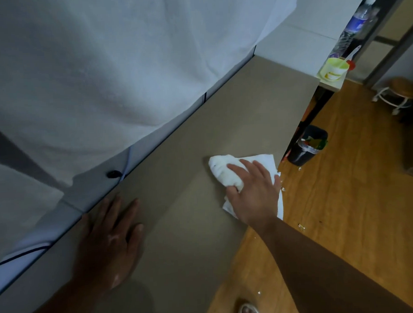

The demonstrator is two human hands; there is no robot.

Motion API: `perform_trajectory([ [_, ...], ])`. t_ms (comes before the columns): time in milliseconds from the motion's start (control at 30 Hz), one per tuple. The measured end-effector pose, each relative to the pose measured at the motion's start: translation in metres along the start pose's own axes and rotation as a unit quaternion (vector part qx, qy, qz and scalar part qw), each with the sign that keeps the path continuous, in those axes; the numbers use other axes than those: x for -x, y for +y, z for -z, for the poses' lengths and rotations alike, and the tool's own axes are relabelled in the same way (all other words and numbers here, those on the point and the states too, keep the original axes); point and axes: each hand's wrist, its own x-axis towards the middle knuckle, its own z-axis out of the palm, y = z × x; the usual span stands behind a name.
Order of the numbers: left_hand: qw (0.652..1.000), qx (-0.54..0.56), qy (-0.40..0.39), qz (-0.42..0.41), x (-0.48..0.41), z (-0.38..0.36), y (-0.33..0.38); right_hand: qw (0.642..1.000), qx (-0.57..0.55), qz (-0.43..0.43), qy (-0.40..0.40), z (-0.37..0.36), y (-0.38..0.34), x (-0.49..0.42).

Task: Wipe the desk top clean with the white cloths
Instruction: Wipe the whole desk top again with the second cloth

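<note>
The tan desk top (223, 123) runs diagonally from lower left to upper right. A white cloth (224, 169), bunched at its far end, lies near the desk's right edge, and part of it hangs over that edge. My right hand (253, 192) presses down on the cloth with its fingers spread and slightly bent over the bunched part. My left hand (110, 239) rests flat on the bare desk at the lower left, fingers straight, close to the back edge.
A white fabric cover (118, 72) hangs along the desk's back edge. A yellow-green cup (333, 68) with a spoon and a water bottle (355, 24) stand at the far end. A dark bin (308, 145), a stool (402, 93) and small crumbs (282, 188) are on the wooden floor.
</note>
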Motion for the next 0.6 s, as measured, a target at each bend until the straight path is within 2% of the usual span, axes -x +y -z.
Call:
perform_trajectory([
  [333, 0.998, 0.056, -0.018, -0.016, -0.074, -0.015, 0.054, 1.0, 0.025, -0.007, 0.0, 0.011, 0.049, -0.088],
  [600, 0.997, 0.031, 0.061, -0.032, -0.095, -0.015, 0.069, 0.999, 0.035, -0.016, -0.012, 0.022, 0.082, -0.152],
])
